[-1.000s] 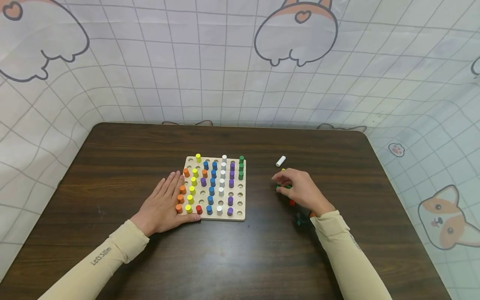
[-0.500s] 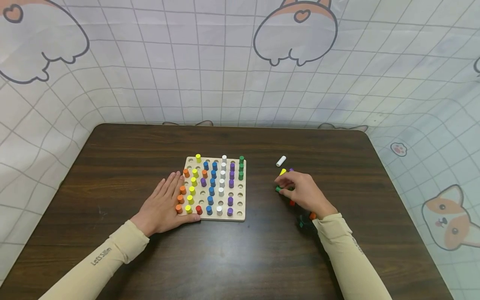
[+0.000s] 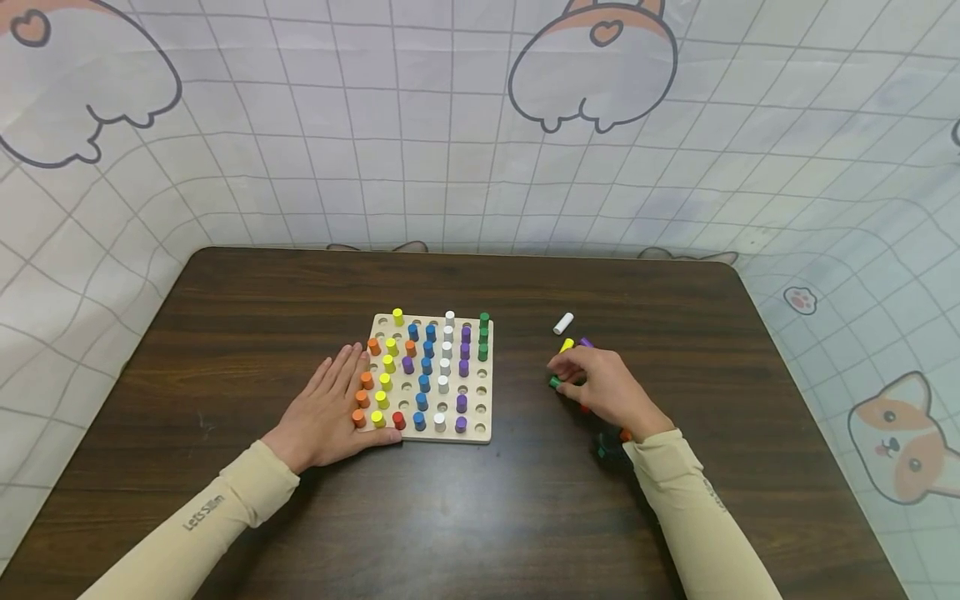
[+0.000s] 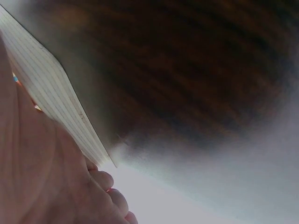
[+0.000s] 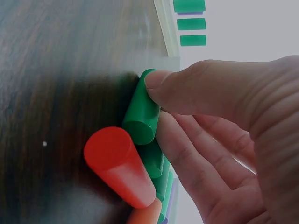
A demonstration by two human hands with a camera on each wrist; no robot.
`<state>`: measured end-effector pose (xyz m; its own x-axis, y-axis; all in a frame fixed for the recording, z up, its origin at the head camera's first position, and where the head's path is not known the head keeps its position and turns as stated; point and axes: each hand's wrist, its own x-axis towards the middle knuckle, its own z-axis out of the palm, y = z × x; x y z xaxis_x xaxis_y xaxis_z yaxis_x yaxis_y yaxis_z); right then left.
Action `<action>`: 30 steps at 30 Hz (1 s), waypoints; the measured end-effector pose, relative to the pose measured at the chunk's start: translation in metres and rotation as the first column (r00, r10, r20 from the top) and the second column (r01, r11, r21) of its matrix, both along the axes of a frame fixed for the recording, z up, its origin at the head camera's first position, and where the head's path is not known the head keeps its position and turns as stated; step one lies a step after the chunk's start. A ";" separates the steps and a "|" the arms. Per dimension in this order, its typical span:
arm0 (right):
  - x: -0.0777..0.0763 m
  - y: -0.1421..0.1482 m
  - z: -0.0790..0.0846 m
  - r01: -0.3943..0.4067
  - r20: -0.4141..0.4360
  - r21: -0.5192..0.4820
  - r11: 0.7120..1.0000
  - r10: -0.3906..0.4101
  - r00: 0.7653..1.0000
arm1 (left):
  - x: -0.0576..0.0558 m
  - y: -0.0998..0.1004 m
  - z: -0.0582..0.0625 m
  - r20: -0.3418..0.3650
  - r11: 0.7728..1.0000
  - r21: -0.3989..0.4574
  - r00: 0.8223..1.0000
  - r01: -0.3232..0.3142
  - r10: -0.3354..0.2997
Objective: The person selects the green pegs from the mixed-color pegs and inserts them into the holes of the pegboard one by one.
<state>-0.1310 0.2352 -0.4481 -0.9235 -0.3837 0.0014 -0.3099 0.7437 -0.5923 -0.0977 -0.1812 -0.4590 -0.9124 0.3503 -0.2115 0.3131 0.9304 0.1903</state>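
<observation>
My left hand [image 3: 322, 417] lies flat over the left edge of the pegboard [image 3: 472, 392], fingers straight, thumb along its near edge, hiding some rim. My right hand [image 3: 607, 387] pinches a green peg [image 5: 141, 109] between thumb and forefinger, right of the board (can't tell whether it's off the table [image 3: 450, 517]). A red peg [image 5: 119, 165] partly covers other green pegs [image 5: 152, 161]; an orange peg [image 5: 145, 213] is cut off below. Dark object [image 3: 607, 446] by my right cuff [image 3: 660, 450]: too murky. Left wrist view's mostly blur.
</observation>
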 end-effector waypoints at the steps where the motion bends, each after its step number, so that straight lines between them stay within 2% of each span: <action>1: 0.000 -0.001 0.000 -0.002 0.002 0.002 1.000 0.002 1.000 | 0.000 0.000 0.000 0.000 1.000 0.001 1.000 -0.001 0.001; 20: -0.003 -0.015 0.000 -0.037 0.070 0.048 0.998 0.034 0.997 | 0.001 0.000 -0.002 -0.025 1.000 0.017 1.000 0.000 0.001; 30: -0.003 -0.021 0.001 -0.075 0.050 0.063 0.995 0.072 0.996 | 0.002 0.000 0.001 -0.028 1.000 0.016 1.000 0.001 -0.001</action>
<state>-0.1344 0.2141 -0.4471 -0.8910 -0.4487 -0.0694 -0.3379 0.7574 -0.5588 -0.0959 -0.1807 -0.4580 -0.9175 0.3546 -0.1802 0.3197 0.9269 0.1967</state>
